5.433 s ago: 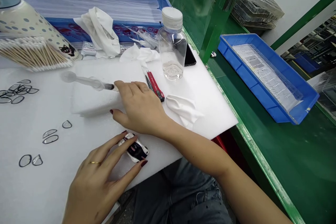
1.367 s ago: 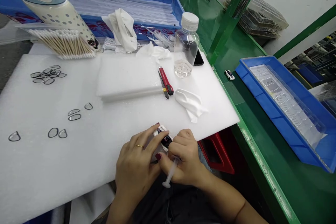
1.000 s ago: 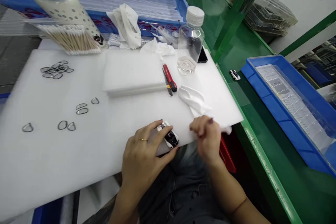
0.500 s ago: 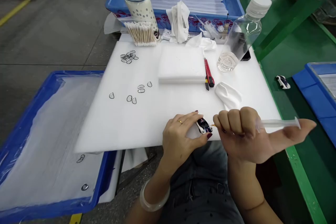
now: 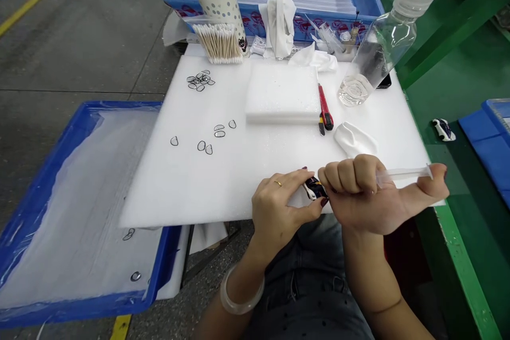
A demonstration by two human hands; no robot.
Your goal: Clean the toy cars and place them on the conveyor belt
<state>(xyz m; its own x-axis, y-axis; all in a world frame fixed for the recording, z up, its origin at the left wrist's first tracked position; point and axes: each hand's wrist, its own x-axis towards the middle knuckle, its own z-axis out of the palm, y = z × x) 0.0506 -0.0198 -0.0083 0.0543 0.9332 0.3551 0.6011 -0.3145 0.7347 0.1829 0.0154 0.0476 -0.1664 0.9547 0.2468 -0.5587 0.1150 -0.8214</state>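
Between the thumb and fingers of my left hand [image 5: 279,199] is a small black-and-white toy car [image 5: 314,189], held over the front edge of the white work board [image 5: 167,191]. My right hand [image 5: 366,194] is closed around a clear syringe [image 5: 404,173], its thumb resting against the plunger end. The syringe's tip is hidden behind my right fingers, which are right beside the car. A crumpled white cloth [image 5: 354,139] lies just beyond my right hand.
Thin black rings [image 5: 201,81] lie on the board's left. A white foam block [image 5: 282,93], red utility knife [image 5: 325,109], plastic bottle [image 5: 382,45], cotton swabs [image 5: 219,43] and flask [image 5: 221,8] stand farther back. A blue tray [image 5: 153,292] is at left; another toy car [image 5: 443,130] sits right.
My right hand has moved left, up against the car, and its thumb is closer to the fist with the plunger. The car has turned slightly in my left fingers. The whole view has shifted a little.
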